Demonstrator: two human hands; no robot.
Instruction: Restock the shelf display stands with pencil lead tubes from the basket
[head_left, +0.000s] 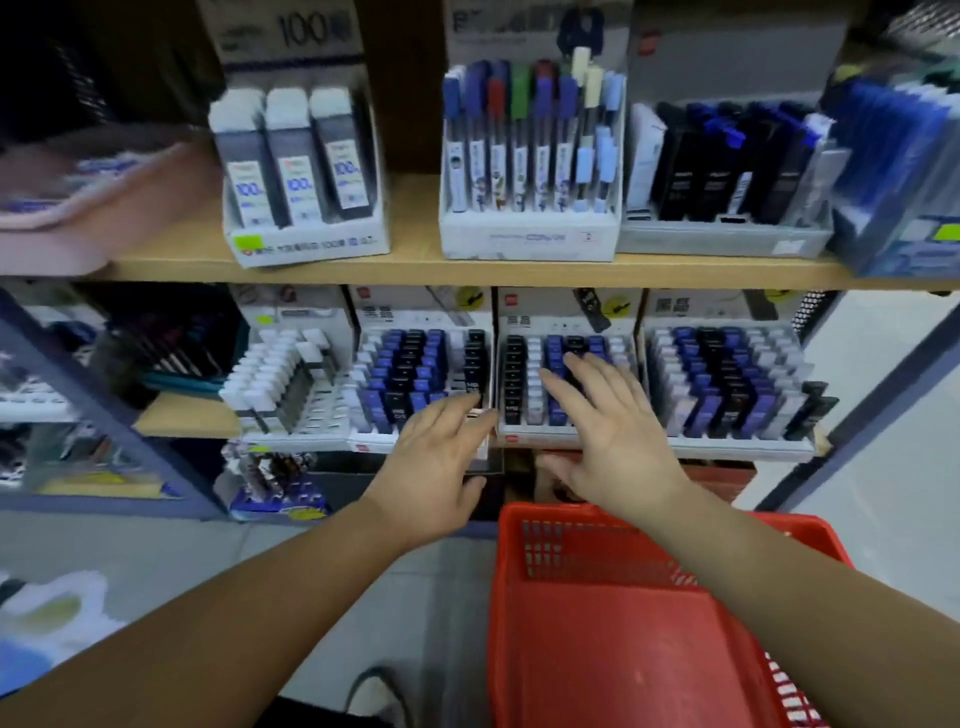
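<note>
Several white display stands of pencil lead tubes line the lower shelf. My right hand lies flat with straight fingers over the blue and black tubes of the middle stand. My left hand reaches with extended fingers to the front right corner of the neighbouring stand, close to a black tube. Neither hand holds anything. The red basket sits below my right forearm, and its visible floor shows no tubes.
The upper wooden shelf carries boxes of lead refills and mechanical pencils. A fuller stand stands to the right. A blue shelf frame is at the left, grey floor below.
</note>
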